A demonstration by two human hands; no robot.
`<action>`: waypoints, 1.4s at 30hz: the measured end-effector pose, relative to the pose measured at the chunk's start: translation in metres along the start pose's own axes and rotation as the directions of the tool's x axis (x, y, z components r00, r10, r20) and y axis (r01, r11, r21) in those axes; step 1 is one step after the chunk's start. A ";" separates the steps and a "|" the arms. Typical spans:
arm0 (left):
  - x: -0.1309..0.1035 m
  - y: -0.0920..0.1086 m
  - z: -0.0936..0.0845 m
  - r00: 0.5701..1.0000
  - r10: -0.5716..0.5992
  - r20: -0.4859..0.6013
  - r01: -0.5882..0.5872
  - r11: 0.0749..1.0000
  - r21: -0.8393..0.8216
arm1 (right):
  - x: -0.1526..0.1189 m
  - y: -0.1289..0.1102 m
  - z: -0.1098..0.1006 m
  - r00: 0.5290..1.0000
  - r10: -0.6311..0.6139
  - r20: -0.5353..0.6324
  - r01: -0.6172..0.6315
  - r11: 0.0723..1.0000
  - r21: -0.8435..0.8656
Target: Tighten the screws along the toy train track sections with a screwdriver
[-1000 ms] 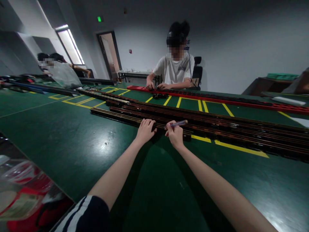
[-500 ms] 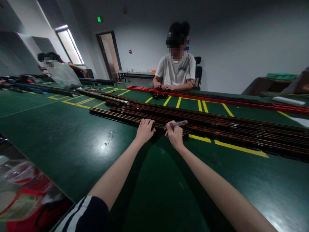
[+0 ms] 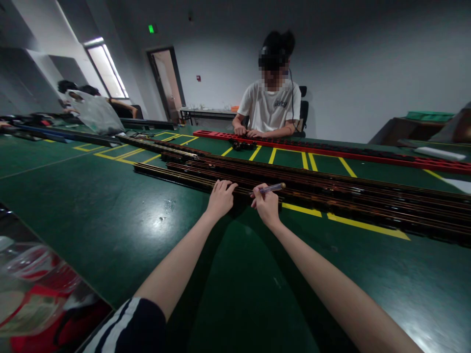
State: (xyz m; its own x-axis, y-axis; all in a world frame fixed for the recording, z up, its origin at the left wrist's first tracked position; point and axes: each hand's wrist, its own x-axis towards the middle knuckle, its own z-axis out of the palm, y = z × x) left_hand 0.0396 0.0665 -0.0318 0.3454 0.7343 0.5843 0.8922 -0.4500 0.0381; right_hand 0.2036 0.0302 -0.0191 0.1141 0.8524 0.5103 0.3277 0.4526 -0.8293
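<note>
Long dark strips with coppery edges [image 3: 316,184] lie in a bundle across the green table [image 3: 147,235]. The nearest strip [image 3: 171,177] runs out to the left along the front of the bundle. My left hand [image 3: 222,197] rests on this strip, its fingers over the edge and slightly apart. To its right, my right hand [image 3: 265,202] is closed around a clear pen [image 3: 272,188], whose blunt end points right. Its fingertips are at the front strip; the pen's tip is hidden by them.
Across the table a person [image 3: 270,103] in a white shirt has both hands at a long red rack [image 3: 331,153]. A plastic bag [image 3: 97,113] stands at the far left. Bottles [image 3: 33,264] are below the table's left edge. Yellow tape [image 3: 303,210] marks the table.
The front strip has shifted slightly left, and my left hand's fingers have changed pose a little. My right hand keeps its place with the pen. The person opposite has leaned slightly right.
</note>
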 end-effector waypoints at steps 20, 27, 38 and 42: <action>0.001 -0.005 0.004 1.000 -0.024 -0.016 0.022 0.996 -0.086 | 0.001 0.003 0.001 1.000 -0.001 -0.025 0.000 0.999 -0.035; 0.001 -0.004 0.001 0.999 -0.037 0.005 0.038 0.996 -0.079 | 0.001 0.000 0.000 1.000 0.005 -0.008 -0.005 0.999 -0.038; 0.001 0.000 -0.004 0.997 -0.064 0.035 0.067 0.994 -0.087 | 0.000 0.001 -0.001 1.000 0.015 -0.001 -0.015 0.997 -0.074; 0.001 0.000 -0.004 0.997 -0.063 0.034 0.066 0.994 -0.087 | 0.001 0.001 -0.001 1.000 0.016 -0.007 -0.017 0.998 -0.064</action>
State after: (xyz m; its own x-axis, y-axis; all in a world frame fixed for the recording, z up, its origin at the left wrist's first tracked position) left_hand 0.0388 0.0657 -0.0282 0.2983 0.7782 0.5526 0.8842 -0.4433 0.1471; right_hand 0.2051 0.0308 -0.0192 0.1259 0.8579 0.4982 0.3851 0.4205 -0.8215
